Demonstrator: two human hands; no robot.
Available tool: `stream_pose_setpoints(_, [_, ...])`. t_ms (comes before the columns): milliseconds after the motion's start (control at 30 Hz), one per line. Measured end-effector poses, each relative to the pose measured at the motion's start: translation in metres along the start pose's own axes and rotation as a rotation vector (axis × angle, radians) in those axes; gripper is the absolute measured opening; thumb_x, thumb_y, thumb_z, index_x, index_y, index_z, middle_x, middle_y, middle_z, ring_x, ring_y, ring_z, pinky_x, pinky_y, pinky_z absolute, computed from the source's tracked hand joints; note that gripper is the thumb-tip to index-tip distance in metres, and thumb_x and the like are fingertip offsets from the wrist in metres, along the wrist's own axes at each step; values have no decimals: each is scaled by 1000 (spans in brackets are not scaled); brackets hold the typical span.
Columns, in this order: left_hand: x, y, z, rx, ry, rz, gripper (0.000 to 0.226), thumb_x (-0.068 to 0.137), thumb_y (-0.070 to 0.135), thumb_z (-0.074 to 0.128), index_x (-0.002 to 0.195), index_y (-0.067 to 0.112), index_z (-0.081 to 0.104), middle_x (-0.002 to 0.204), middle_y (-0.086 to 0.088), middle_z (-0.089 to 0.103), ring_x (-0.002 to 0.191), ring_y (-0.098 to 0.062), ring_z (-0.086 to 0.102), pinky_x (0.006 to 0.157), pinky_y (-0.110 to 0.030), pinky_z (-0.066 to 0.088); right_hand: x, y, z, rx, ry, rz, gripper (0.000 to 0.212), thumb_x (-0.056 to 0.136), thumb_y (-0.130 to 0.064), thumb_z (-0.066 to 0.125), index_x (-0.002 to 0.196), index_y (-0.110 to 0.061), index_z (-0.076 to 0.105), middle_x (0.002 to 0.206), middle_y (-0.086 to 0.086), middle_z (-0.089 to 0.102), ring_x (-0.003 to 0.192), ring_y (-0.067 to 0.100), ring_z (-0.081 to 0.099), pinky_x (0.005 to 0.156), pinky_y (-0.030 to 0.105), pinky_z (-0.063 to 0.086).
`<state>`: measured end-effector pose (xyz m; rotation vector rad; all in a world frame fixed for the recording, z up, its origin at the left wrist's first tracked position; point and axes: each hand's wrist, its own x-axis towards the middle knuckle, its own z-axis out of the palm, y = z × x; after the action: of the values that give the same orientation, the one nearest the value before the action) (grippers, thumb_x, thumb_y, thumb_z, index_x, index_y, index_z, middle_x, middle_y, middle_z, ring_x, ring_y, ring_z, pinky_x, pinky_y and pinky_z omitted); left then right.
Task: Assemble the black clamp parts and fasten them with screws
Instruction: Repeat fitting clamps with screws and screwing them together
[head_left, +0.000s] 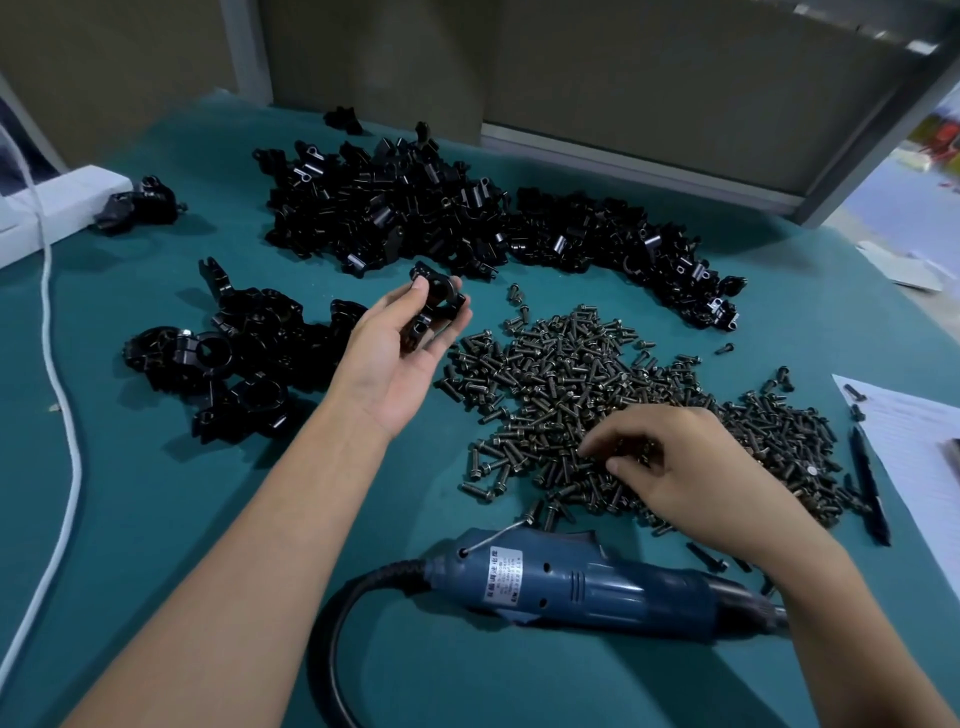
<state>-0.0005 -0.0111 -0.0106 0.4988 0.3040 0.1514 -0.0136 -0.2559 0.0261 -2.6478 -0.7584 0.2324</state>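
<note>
Left hand (400, 353), raised left of centre, grips a black clamp (434, 299) between thumb and fingers; right hand (696, 467) curls its fingers into the screws (571, 374), pinch unclear. We judge the clamp rigid, fairly heavy, best held by its flat outer faces.

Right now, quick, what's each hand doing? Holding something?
Left hand: closed around a black clamp part.
Right hand: fingers curled down in the screw pile; cannot tell whether it pinches a screw.
</note>
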Motion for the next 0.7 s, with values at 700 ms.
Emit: stream_pose_setpoints(700, [-1, -1, 5, 4, 2, -15, 36, 100, 5, 50, 134, -7, 46, 121, -25, 65, 115, -34, 63, 89, -41, 58, -2, 2, -11, -22, 183, 38, 30, 88, -14, 64, 98, -42, 62, 90, -33, 54, 73, -15, 56, 73, 11, 53])
